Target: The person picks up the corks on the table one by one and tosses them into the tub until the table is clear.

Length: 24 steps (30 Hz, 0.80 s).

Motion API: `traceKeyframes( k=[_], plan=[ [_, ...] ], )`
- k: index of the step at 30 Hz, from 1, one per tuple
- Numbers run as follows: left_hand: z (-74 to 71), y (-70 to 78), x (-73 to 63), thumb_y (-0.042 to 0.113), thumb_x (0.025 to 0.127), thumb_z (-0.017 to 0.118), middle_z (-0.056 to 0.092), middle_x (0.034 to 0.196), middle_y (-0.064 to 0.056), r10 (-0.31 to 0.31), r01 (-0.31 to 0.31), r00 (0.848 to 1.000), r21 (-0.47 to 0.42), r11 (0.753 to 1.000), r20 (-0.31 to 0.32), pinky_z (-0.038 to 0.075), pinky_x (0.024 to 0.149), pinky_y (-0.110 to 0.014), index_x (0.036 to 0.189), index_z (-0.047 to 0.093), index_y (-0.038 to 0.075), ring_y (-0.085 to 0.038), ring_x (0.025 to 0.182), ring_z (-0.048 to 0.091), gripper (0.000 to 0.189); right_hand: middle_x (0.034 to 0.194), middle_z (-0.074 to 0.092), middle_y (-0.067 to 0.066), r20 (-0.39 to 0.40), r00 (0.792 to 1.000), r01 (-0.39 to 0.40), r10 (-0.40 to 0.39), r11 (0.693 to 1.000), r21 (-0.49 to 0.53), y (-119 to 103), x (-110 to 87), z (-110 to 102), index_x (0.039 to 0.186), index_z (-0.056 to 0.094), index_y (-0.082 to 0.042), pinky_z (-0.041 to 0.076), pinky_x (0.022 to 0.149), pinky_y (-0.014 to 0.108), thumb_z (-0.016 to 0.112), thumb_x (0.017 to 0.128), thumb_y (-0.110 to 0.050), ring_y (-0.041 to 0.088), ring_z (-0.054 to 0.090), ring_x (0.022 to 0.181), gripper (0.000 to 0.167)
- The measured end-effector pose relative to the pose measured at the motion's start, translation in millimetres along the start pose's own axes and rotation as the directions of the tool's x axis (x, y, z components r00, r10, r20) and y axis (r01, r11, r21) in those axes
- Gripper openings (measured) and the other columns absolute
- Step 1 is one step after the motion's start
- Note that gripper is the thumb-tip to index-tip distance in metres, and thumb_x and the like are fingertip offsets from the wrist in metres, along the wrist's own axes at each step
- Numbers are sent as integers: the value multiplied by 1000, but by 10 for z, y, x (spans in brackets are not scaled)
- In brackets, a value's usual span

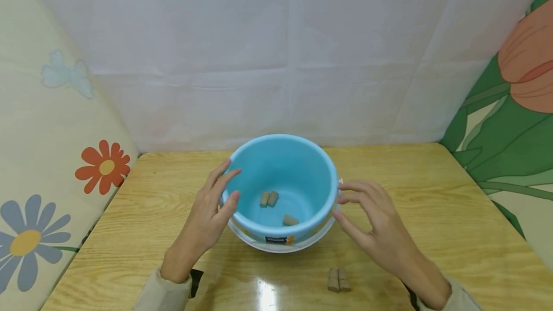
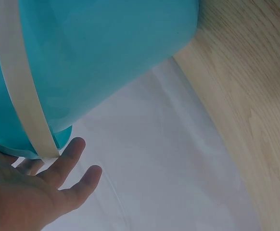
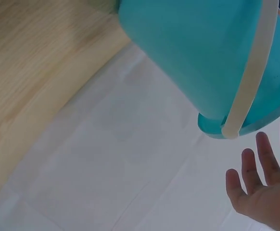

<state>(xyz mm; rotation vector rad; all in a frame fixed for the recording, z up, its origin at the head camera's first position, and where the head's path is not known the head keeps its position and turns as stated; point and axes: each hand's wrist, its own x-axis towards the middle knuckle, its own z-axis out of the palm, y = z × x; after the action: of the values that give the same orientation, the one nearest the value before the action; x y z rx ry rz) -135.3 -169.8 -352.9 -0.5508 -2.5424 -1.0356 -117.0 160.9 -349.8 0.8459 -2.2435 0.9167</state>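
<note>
A light-blue bucket (image 1: pixel 279 186) stands upright on the wooden table, its white handle (image 1: pixel 282 250) lowered along the front side. Three small tan cylinders like corks (image 1: pixel 290 220) lie on its bottom. At the bucket's left rim is my left hand (image 1: pixel 207 215), fingers spread and loosely bent, with thumb and fingertips overlapping the rim in the head view. My right hand (image 1: pixel 380 227) is at the right rim, its fingers nearly straight and apart; in the right wrist view a gap shows between these fingers and the bucket (image 3: pixel 188 53).
Several more tan cylinders (image 1: pixel 339 280) lie together on the table (image 1: pixel 432 205), in front of the bucket and left of the right forearm. A white cloth (image 1: pixel 276 52) hangs behind the table's back edge. Flower-patterned cloths (image 1: pixel 43 124) flank both sides.
</note>
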Motion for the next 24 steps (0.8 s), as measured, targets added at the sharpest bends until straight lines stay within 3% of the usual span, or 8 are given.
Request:
traceKeyframes(
  k=[4, 12, 20, 24],
  plan=[
    [-1, 4, 1, 22, 102, 49, 30, 161, -11, -2, 2, 1000, 3, 1000, -1, 50, 85, -49, 143, 51, 8, -35, 124, 55, 44, 120, 65, 10, -26, 999, 25, -25, 1000, -7, 1, -53, -28, 102, 68, -7, 29, 110, 19, 54, 99, -46, 24, 53, 118, 41],
    [2, 5, 2, 22, 102, 49, 30, 161, -11, -3, 3, 1000, 3, 1000, 0, 50, 81, -45, 143, 51, 7, -33, 117, 58, 44, 118, 65, 8, 18, 998, -51, 52, 997, -52, 18, -215, -105, 101, 68, -9, 28, 108, 17, 50, 99, -50, 25, 53, 115, 45],
    [3, -1, 1, 22, 102, 49, 29, 161, -10, -2, 2, 1000, 2, 1000, 3, 49, 87, -50, 144, 50, 8, -34, 127, 52, 44, 119, 65, 6, 21, 999, -37, 38, 997, -61, 65, -377, -115, 105, 68, -15, 24, 111, 15, 54, 99, -47, 21, 52, 116, 36],
    [0, -2, -2, 22, 102, 49, 29, 161, -10, -5, 5, 1000, 0, 1000, 3, 49, 88, -51, 144, 50, 8, -35, 128, 51, 44, 120, 65, 6, 24, 999, -38, 39, 997, -65, 83, -458, -95, 106, 69, -14, 23, 112, 13, 68, 93, -35, 18, 50, 118, 24]
  ],
)
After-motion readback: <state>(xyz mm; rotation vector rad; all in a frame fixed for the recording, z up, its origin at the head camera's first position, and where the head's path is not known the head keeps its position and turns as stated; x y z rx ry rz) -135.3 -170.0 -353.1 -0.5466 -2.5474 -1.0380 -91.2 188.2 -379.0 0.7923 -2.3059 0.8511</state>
